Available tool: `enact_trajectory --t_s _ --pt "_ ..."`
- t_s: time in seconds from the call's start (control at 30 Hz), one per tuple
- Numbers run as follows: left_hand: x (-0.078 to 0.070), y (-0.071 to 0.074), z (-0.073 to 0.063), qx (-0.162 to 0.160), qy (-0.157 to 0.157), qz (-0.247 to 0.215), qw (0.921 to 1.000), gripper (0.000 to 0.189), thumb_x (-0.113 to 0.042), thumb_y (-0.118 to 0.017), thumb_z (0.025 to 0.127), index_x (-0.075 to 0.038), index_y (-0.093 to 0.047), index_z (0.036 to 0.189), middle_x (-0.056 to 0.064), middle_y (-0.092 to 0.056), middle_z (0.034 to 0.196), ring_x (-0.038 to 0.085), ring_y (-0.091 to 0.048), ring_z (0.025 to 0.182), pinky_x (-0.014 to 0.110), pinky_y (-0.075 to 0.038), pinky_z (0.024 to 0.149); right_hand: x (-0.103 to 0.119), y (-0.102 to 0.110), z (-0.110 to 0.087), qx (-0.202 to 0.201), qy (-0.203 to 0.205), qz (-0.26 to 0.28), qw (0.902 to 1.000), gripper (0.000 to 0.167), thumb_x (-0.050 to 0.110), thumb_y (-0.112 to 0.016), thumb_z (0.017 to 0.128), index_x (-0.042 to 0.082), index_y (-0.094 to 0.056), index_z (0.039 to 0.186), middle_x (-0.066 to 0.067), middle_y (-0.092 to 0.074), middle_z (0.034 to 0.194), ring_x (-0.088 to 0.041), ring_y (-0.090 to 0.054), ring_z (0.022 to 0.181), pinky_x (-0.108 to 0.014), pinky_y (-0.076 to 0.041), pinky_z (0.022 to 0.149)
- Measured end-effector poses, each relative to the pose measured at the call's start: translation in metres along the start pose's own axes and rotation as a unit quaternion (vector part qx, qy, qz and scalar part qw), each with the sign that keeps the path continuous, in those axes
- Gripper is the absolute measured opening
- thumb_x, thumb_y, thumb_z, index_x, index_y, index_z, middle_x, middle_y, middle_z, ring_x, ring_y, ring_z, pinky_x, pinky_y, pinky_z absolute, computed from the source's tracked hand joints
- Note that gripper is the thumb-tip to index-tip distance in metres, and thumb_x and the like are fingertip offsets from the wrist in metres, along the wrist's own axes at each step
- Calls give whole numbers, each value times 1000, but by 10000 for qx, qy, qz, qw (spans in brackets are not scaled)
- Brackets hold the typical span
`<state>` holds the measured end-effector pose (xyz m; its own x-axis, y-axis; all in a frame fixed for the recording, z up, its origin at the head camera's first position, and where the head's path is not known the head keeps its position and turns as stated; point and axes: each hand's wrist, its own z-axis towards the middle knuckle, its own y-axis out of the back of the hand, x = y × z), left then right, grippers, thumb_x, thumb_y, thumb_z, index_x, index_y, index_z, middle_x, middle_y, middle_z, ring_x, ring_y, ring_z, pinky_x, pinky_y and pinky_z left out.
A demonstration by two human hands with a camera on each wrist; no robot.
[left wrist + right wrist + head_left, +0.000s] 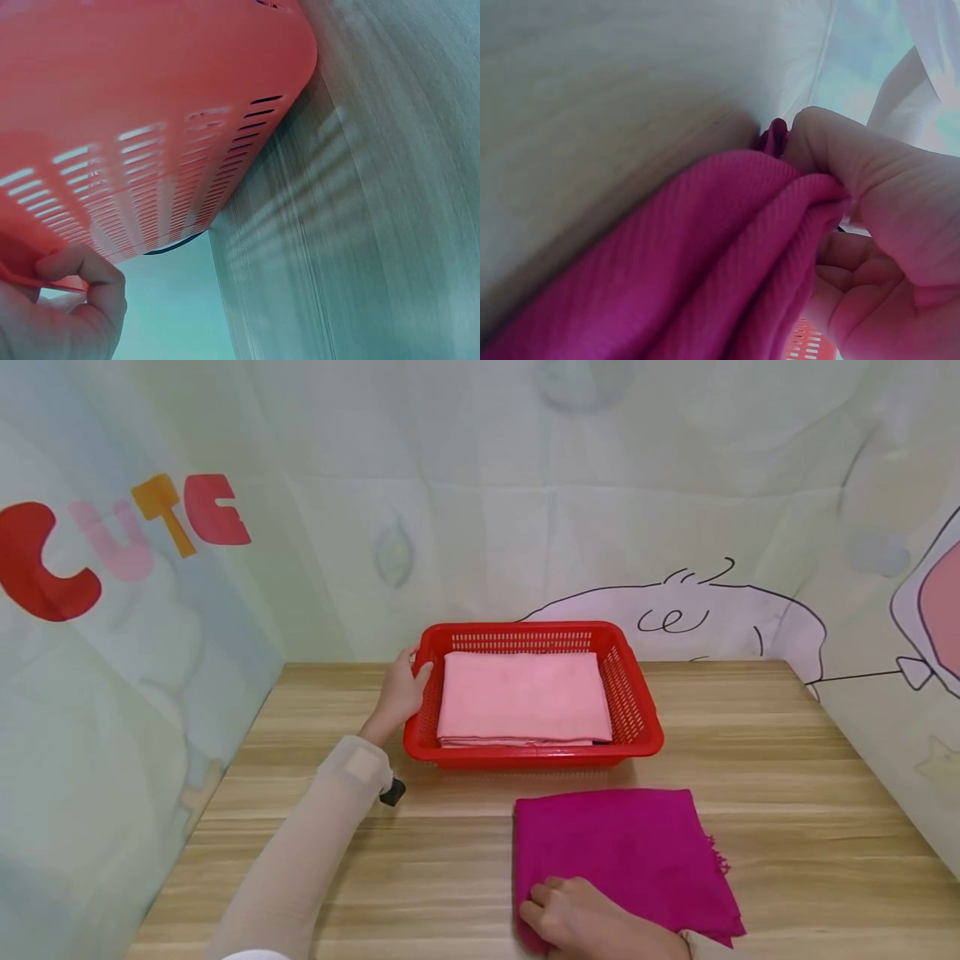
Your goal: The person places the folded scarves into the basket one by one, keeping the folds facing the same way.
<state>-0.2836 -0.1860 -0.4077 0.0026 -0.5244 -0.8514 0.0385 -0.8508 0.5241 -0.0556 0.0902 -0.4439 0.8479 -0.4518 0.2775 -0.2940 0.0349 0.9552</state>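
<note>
My left hand (401, 693) grips the left rim of a red plastic basket (645, 727) with slotted sides; in the left wrist view the thumb and fingers (82, 270) pinch that rim. A folded pink cloth (525, 697) lies flat inside the basket. In front of it, a folded magenta cloth (622, 843) with a small fringe on its right side lies on the table. My right hand (577, 914) pinches its near left edge. The right wrist view shows several layers of the magenta cloth (727, 247) gathered between thumb and fingers.
The wood-grain table (780, 793) runs back to a pale printed curtain (480, 527), which also hangs along both sides. A small black object (393, 792) is at the left wrist. A dark bit (602, 742) shows under the pink cloth's near right corner.
</note>
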Motion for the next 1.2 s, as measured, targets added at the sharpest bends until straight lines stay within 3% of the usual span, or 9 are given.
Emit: enact_trajectory --t_s 0.4,0.8,1.2 --pt "0 0 1 -35 -11 6 10000 56 -20 -49 106 -5 -26 155 23 -53 135 35 -65 105 47 -59 81 3 -1 7 48 124 0 9999 30 41 -71 91 15 -70 108 13 -61 82 8 -45 72 -6 -40 64" --pt "3 -1 2 -9 39 -41 10000 57 -22 -49 106 -7 -25 156 22 -52 134 34 -64 106 46 -59 82 6 -3 13 -126 478 -392 9980 33 46 -58 99 15 -69 102 12 -59 78 7 -44 68 -6 -37 59" --pt "3 0 1 -24 -35 -55 10000 57 -21 -48 106 -6 -25 156 22 -51 138 36 -62 110 47 -57 85 10 -6 20 -264 658 -646 9954 28 42 -60 98 16 -69 99 11 -59 78 5 -45 67 -6 -36 58"
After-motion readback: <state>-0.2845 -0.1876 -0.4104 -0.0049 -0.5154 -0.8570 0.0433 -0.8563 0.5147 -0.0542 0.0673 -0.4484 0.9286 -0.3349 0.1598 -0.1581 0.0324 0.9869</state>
